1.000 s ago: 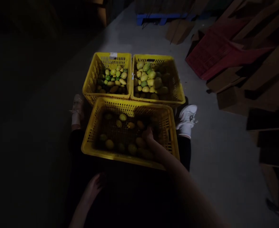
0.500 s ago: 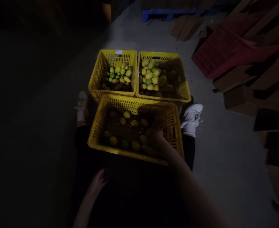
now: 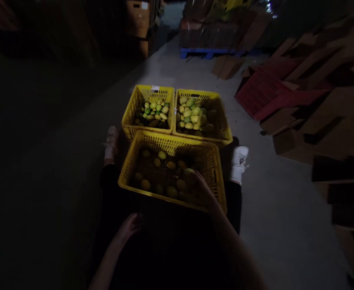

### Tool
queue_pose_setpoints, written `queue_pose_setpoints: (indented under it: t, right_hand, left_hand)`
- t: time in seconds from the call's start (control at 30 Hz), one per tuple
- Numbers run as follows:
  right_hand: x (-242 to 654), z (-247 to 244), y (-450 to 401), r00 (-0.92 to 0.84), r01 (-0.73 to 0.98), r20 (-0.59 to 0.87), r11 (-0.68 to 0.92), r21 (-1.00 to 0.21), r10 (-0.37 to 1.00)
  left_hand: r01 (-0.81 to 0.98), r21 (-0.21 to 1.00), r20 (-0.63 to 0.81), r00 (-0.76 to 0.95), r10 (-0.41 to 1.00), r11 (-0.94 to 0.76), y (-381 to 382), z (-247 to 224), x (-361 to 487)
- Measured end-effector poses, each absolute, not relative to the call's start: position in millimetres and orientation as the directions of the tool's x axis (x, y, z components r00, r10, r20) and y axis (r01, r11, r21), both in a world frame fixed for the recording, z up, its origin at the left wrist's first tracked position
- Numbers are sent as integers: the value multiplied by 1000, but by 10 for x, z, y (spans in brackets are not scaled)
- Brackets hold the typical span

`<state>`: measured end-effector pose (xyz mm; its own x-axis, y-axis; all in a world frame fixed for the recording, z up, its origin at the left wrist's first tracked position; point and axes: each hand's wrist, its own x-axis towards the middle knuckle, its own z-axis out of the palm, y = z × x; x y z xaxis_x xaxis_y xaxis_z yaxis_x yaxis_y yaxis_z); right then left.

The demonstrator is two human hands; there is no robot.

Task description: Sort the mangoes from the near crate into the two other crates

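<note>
In the near yellow crate (image 3: pixel 161 196), my right hand (image 3: pixel 201 187) is closed round a yellow-green lemon (image 3: pixel 189 173) at the right side. Several more lemons (image 3: pixel 145 185) lie scattered on the crate's dark slatted bottom. My left hand (image 3: pixel 129 227) hangs over my lap, in front of the crate and apart from it. Its fingers are loosely curved and apart, with no object made out in them; their tips fade into shadow.
Behind stand two yellow crates, the left crate (image 3: pixel 125 121) with smaller yellow and green fruit, the right crate (image 3: pixel 225 121) with larger ones. My shoes (image 3: pixel 239 159) flank the crates. Cardboard boxes (image 3: pixel 294 145) and a red crate (image 3: pixel 261 90) lie right; a blue pallet (image 3: pixel 208 52) stands behind.
My right hand has lifted slightly off the crate's bottom and a lemon now shows in its fingers. The view has tilted up. My left hand stays over my lap.
</note>
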<state>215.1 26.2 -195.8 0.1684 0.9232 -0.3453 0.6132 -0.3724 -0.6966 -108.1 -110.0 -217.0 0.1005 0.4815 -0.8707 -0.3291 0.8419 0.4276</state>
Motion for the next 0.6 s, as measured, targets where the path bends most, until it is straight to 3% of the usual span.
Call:
queue_pose_setpoints:
  t: [0.1,0.13,0.17,0.23,0.3,0.37,0.6]
  right_hand:
    - [1930,-1601,-167,116,180,-329,-346,-921,937]
    - [1824,-1483,-321,88,-215,-361,-336,-917,928]
    - [1706,-1369,-472,10,-542,-408,-338,-769,913]
    - [1457,-1170,-750,-141,-823,-447,-356,-443,883]
    - [1232,-1026,-982,-223,-868,-460,-390,-307,859]
    - [1067,-940,-1163,-236,-866,-473,-405,-294,849]
    - [899,-828,-1446,-217,-757,-409,-417,-502,886]
  left_hand:
    - [-144,717,-659,181,730,682,-1010,-1918,-898]
    - [-114,818,-534,214,818,564,-993,-1787,-817]
    - [-76,897,-404,256,879,434,-984,-1639,-736]
    - [6,987,-153,326,933,160,-993,-1331,-593]
    - [89,991,56,368,928,-95,-1031,-1065,-508]
    - [172,957,161,363,918,-236,-1092,-890,-489]
    - [326,908,181,263,948,-263,-1368,-801,-608]
